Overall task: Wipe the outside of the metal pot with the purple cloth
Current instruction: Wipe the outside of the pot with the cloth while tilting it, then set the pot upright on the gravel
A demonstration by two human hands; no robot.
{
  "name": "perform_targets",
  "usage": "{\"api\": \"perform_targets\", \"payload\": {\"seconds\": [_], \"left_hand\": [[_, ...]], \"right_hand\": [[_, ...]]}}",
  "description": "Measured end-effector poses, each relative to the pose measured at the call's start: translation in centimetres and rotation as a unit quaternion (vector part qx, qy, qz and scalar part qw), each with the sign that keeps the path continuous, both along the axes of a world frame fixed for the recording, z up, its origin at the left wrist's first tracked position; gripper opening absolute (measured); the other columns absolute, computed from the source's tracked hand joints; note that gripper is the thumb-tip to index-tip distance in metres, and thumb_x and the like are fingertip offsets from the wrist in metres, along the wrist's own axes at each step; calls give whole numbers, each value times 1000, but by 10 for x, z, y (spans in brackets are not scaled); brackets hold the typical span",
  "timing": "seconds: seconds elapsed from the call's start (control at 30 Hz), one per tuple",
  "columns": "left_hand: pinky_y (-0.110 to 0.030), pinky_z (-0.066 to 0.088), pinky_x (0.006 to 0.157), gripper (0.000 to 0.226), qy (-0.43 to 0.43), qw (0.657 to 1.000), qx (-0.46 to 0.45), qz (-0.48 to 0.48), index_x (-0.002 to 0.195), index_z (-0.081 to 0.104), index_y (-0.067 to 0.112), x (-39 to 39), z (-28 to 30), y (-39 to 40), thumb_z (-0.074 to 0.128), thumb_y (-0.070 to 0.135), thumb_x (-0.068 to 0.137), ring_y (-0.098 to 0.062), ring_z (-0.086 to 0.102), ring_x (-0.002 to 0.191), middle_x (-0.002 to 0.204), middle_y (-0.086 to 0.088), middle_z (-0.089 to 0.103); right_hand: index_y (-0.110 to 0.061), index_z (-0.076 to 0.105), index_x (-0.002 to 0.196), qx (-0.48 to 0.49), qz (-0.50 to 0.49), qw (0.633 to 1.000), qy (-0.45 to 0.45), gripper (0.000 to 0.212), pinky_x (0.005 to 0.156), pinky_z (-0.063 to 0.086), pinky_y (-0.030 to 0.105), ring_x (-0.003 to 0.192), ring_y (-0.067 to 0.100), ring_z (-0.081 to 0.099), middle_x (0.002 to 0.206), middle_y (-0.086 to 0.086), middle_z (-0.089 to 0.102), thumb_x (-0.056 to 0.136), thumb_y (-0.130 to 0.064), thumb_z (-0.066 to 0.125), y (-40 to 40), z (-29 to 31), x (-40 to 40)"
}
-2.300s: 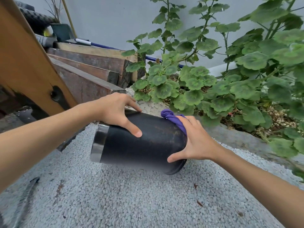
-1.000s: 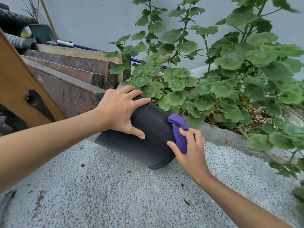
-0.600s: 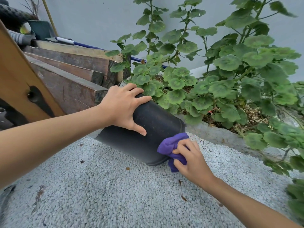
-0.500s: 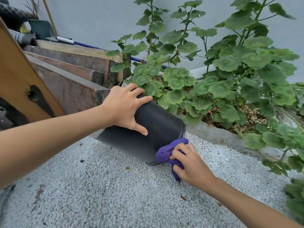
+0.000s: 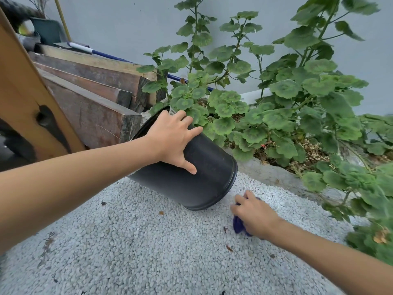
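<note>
The black metal pot (image 5: pixel 204 179) lies on its side on the white gravel, its base towards me and to the right, its rim pointing back left. My left hand (image 5: pixel 172 141) rests spread on top of the pot's side wall and steadies it. My right hand (image 5: pixel 254 216) is down by the gravel, right of the pot's base and apart from it, closed around the bunched purple cloth (image 5: pixel 238 225). Most of the cloth is hidden under that hand.
Stacked wooden beams (image 5: pixel 91 103) and a leaning wooden board (image 5: pixel 23 92) stand at the left behind the pot. A concrete-edged planter (image 5: pixel 274 173) with leafy green plants (image 5: pixel 287 107) runs along the right. A grey wall is behind.
My right hand has drawn the purple cloth down off the pot's base and away to the right, near the gravel. My left hand keeps its place on the pot.
</note>
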State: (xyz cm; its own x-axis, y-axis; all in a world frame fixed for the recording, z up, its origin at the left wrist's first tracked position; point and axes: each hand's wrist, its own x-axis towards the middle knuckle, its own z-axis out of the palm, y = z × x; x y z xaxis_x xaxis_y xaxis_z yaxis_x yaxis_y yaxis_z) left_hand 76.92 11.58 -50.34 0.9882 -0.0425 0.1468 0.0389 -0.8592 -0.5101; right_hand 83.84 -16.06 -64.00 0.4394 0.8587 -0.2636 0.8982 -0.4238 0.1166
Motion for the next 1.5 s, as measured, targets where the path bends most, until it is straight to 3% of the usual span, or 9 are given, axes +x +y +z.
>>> {"api": "perform_targets", "payload": {"seconds": [0.17, 0.4, 0.57, 0.67, 0.87, 0.97, 1.13, 1.3, 1.5], "left_hand": [[-40, 42, 77, 126, -5, 1000, 10, 0, 148, 39, 24, -1, -1, -7, 26, 105, 52, -29, 43, 125, 134, -7, 53], [-42, 54, 67, 47, -140, 971, -169, -96, 118, 60, 17, -3, -4, -25, 58, 49, 85, -28, 39, 137, 144, -6, 48], [-34, 56, 69, 64, -255, 892, -373, -14, 132, 47, 19, -6, -2, -43, 75, 33, 76, -28, 37, 130, 146, -8, 36], [-36, 47, 87, 72, -297, 836, -448, 108, 118, 47, 15, -19, -14, -49, 80, 55, 67, -27, 41, 117, 124, -5, 44], [-32, 35, 56, 46, -227, 821, -515, 99, 68, 40, 26, -37, -27, -67, 70, 60, 76, -14, 50, 72, 70, 8, 47], [-33, 42, 55, 38, -196, 804, -560, 54, 73, 48, 26, -42, -26, -70, 75, 53, 74, -11, 53, 64, 68, 7, 52], [-40, 48, 55, 21, -161, 806, -569, 36, 76, 52, 26, -41, -23, -80, 70, 36, 71, -10, 50, 57, 62, 7, 53], [-39, 49, 56, 16, -126, 792, -597, -2, 79, 54, 27, -45, -32, -82, 68, 30, 72, -10, 50, 55, 60, 11, 54], [-33, 50, 70, 17, -31, 820, -565, -88, 81, 64, 28, -58, -43, -77, 74, 41, 77, -8, 57, 77, 74, 12, 63]], "right_hand": [[-21, 63, 96, 36, -91, 993, 58, 18, 82, 48, 30, 96, 20, 51, 102, -1, 59, 85, -8, 55, -20, 52, 32], [-19, 61, 63, 192, -219, 947, 135, 17, 72, 54, 38, 77, 24, 64, 72, 3, 69, 79, -14, 58, -5, 119, 28], [-28, 61, 57, 261, -224, 913, 220, 18, 56, 41, 17, 60, 2, 54, 56, -13, 61, 72, -23, 53, 1, 149, 18], [-22, 56, 53, 325, -247, 871, 275, 10, 53, 34, 16, 53, 2, 44, 51, -14, 51, 59, -25, 47, -2, 151, 15], [-18, 57, 66, 372, -369, 723, 450, 30, 72, 34, 39, 70, 21, 47, 69, 2, 53, 71, -48, 61, 0, 155, 14], [-11, 74, 70, 297, -350, 774, 435, 62, 69, 45, 32, 61, 14, 63, 71, -1, 71, 78, -72, 66, 6, 162, 15], [-22, 53, 68, 289, -285, 833, 377, 60, 66, 32, 34, 62, 17, 40, 67, -1, 43, 70, -81, 66, 27, 169, 6], [-21, 49, 60, 264, -290, 870, 299, 68, 60, 36, 32, 53, 12, 45, 56, -5, 47, 70, -88, 61, 36, 170, 7], [-21, 49, 61, 224, -278, 910, 211, 50, 61, 38, 33, 62, 17, 50, 60, -3, 50, 89, -60, 63, 32, 158, 22]]}}
